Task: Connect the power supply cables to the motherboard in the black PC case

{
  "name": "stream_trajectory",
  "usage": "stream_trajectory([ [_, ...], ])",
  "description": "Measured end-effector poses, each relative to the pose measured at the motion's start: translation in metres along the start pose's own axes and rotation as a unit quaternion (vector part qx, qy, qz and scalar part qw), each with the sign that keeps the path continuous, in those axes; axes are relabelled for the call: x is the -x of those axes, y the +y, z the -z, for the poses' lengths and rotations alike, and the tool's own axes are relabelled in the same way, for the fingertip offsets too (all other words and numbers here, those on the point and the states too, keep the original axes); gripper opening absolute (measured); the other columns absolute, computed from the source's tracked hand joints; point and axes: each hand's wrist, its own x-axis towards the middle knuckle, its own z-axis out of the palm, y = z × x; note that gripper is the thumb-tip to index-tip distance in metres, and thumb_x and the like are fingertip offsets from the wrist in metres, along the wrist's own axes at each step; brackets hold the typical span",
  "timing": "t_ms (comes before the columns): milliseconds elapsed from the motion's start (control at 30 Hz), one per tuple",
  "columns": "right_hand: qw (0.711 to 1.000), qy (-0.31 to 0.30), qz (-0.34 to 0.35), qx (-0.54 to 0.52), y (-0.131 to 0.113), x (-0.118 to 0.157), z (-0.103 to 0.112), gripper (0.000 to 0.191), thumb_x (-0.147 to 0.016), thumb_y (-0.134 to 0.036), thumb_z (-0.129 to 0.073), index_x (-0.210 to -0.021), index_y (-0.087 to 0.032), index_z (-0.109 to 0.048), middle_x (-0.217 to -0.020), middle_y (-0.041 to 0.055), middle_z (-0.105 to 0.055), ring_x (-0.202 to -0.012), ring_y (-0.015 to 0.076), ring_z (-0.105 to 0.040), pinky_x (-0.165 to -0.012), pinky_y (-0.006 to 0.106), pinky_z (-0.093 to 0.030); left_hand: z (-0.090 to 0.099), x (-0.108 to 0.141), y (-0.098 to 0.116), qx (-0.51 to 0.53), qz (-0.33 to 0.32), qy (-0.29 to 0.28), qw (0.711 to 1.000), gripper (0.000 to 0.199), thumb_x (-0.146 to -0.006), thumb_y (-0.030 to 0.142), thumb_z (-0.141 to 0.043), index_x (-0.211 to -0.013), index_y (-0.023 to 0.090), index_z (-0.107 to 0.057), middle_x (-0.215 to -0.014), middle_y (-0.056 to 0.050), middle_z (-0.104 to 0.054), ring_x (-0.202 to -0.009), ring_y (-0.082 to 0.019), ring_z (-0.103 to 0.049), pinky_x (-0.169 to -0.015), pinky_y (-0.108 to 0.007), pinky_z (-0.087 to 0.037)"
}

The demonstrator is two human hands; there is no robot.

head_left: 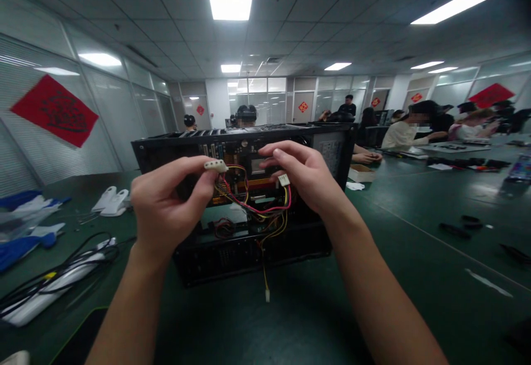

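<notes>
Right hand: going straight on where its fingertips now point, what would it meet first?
Probably the white four-hole plastic connector in the person's left hand; depth is unclear, so the right hand might instead reach the open black metal computer case behind first.

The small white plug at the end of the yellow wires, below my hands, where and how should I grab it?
Probably pinch the small white plug by the sides of its narrow body, between thumb and forefinger, coming from the near side. It sits nearer you than the computer case, and the thin yellow wires enter from above and look easy to strain.
</notes>
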Motion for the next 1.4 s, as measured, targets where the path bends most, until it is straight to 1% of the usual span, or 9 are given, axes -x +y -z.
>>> stream_trajectory([
  [200,0.995,-0.088,-0.04,0.005,-0.014,0.008,0.001,0.052,-0.091,-0.065,-0.056,-0.094,-0.015,-0.07,-0.085,0.0054,-0.068,-0.06,0.0096,-0.059,-0.049,0.021,-0.047,0.004,-0.005,0.001,-0.004,-0.029,0.006,1.0,0.012,-0.09,0.021,-0.066,-0.097,0.027,-0.073,-0.087,0.002,-0.075,-0.074,-0.014,-0.069,-0.067,-0.029,-0.056],
  [400,0.976,-0.187,-0.086,0.071,-0.036,0.015,0.008,0.043,-0.088,-0.054,-0.068,-0.09,-0.011,-0.073,-0.071,0.0049,-0.069,-0.05,0.0076,-0.054,-0.044,0.02,-0.041,0.007,-0.004,0.001,-0.063,-0.064,0.075,0.993,0.02,-0.086,0.016,-0.069,-0.103,0.026,-0.074,-0.089,0.001,-0.076,-0.075,-0.015,-0.069,-0.067,-0.03,-0.056],
  [533,0.981,-0.162,-0.044,0.1,-0.046,0.023,0.003,0.025,-0.086,-0.038,-0.075,-0.087,-0.013,-0.076,-0.07,0.0034,-0.07,-0.053,0.0099,-0.059,-0.047,0.021,-0.047,0.008,-0.004,-0.001,-0.064,-0.065,0.085,0.992,0.02,-0.084,0.015,-0.07,-0.102,0.024,-0.075,-0.089,0.0,-0.076,-0.076,-0.015,-0.07,-0.067,-0.03,-0.056],
  [633,0.983,-0.104,0.041,0.148,-0.048,0.026,-0.005,0.016,-0.088,-0.03,-0.073,-0.091,-0.016,-0.077,-0.078,0.0043,-0.073,-0.062,0.0131,-0.065,-0.053,0.023,-0.052,0.006,-0.005,-0.003,-0.053,-0.067,0.091,0.992,0.019,-0.084,0.014,-0.071,-0.1,0.023,-0.075,-0.089,0.0,-0.075,-0.077,-0.014,-0.07,-0.068,-0.029,-0.055],
  [767,0.955,-0.054,0.164,0.242,-0.044,0.026,-0.011,0.011,-0.09,-0.021,-0.069,-0.094,-0.018,-0.079,-0.088,0.0054,-0.077,-0.075,0.0166,-0.07,-0.064,0.026,-0.055,0.004,-0.007,-0.003,-0.032,-0.057,0.102,0.993,0.014,-0.083,0.015,-0.072,-0.095,0.022,-0.075,-0.089,-0.001,-0.072,-0.079,-0.014,-0.067,-0.072,-0.029,-0.054],
  [933,0.932,-0.077,0.213,0.284,-0.043,0.024,-0.013,0.014,-0.092,-0.016,-0.065,-0.098,-0.017,-0.078,-0.091,0.0049,-0.077,-0.079,0.0157,-0.071,-0.068,0.025,-0.054,0.004,-0.009,0.003,0.046,0.032,0.017,0.998,0.011,-0.091,0.022,-0.066,-0.098,0.026,-0.073,-0.098,0.0,-0.074,-0.091,-0.016,-0.07,-0.084,-0.034,-0.059],
  [1133,0.951,-0.13,0.145,0.24,-0.045,0.025,-0.012,0.026,-0.096,-0.036,-0.062,-0.094,-0.016,-0.077,-0.08,0.0044,-0.073,-0.068,0.0138,-0.064,-0.058,0.023,-0.047,0.011,-0.01,0.005,0.225,0.161,-0.052,0.96,0.012,-0.095,0.033,-0.061,-0.097,0.027,-0.072,-0.094,0.0,-0.077,-0.086,-0.019,-0.074,-0.079,-0.035,-0.064],
  [1333,0.961,-0.221,0.06,0.156,-0.045,0.027,-0.009,0.04,-0.097,-0.051,-0.057,-0.087,-0.017,-0.076,-0.073,0.0047,-0.07,-0.064,0.0154,-0.063,-0.057,0.025,-0.048,0.027,-0.014,0.004,0.225,0.161,-0.206,0.939,0.018,-0.093,0.038,-0.063,-0.093,0.024,-0.074,-0.09,-0.006,-0.077,-0.083,-0.023,-0.074,-0.07,-0.032,-0.063],
  [1400,0.959,-0.231,0.058,0.152,-0.044,0.027,-0.01,0.042,-0.096,-0.052,-0.057,-0.084,-0.016,-0.075,-0.073,0.0048,-0.07,-0.064,0.015,-0.063,-0.058,0.025,-0.048,0.033,-0.015,0.004,0.196,0.145,-0.3,0.922,0.02,-0.092,0.039,-0.064,-0.093,0.024,-0.076,-0.087,-0.005,-0.077,-0.077,-0.021,-0.074,-0.066,-0.028,-0.062],
])
